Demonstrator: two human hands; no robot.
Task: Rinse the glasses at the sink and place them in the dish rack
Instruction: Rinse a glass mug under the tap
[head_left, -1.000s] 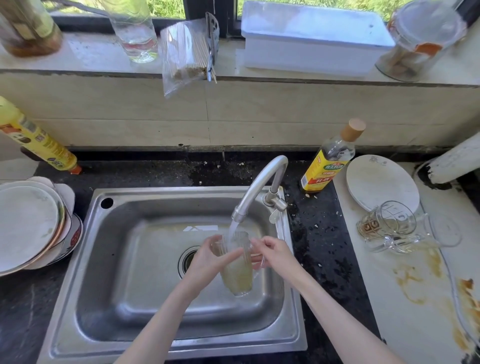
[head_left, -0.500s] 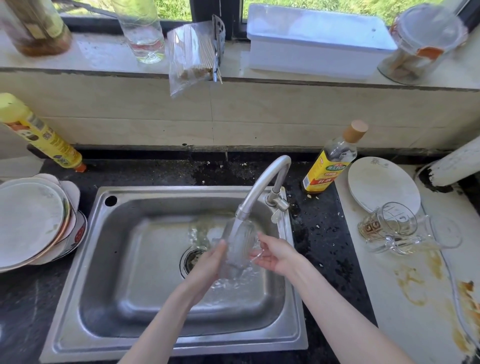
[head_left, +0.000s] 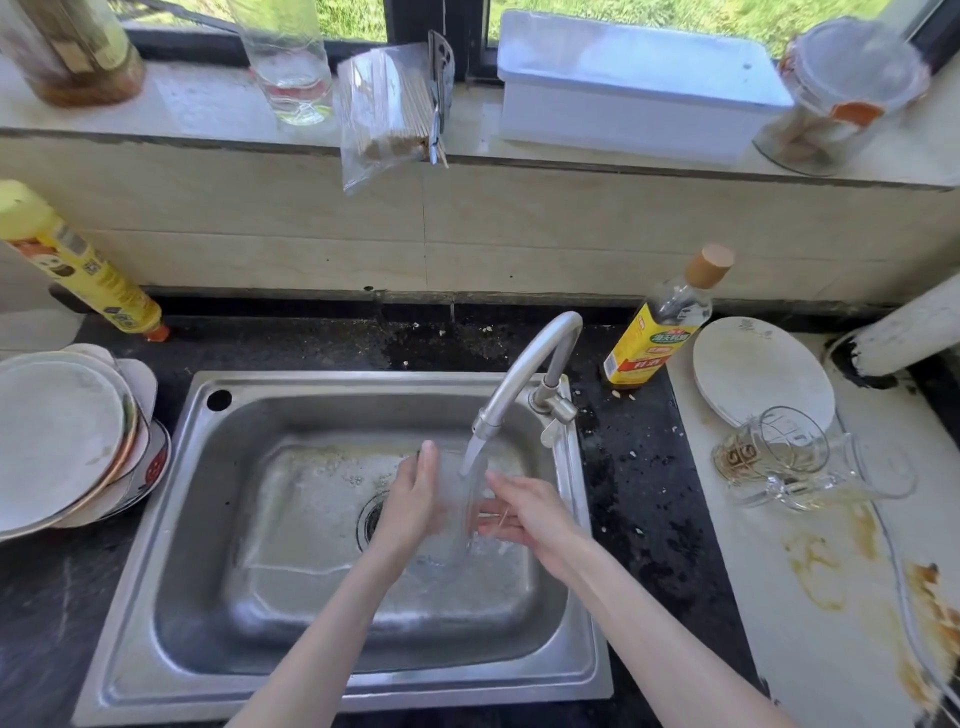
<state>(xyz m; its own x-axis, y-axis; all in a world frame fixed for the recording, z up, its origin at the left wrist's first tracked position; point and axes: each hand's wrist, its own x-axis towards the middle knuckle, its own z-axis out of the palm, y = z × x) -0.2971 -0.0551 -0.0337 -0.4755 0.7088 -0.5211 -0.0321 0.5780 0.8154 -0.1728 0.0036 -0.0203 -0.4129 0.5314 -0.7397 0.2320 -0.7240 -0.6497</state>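
Two Hands, One Clear Glass Under the Tap

Two hands hold a clear, smooth-walled drinking glass (head_left: 462, 499) between them over the drain of the stainless-steel sink (head_left: 208, 597). The left hand (head_left: 415, 501) lies flat against the glass's left side, fingers straight and pointing up. The right hand (head_left: 524, 512) cups the opposite side, fingers loosely extended across the wall. Water from the curved metal faucet (head_left: 524, 369) falls onto the glass. On the stained pale counter to the right, a glass measuring jug (head_left: 774, 452) lies on its side just beside a round white plate (head_left: 748, 364).
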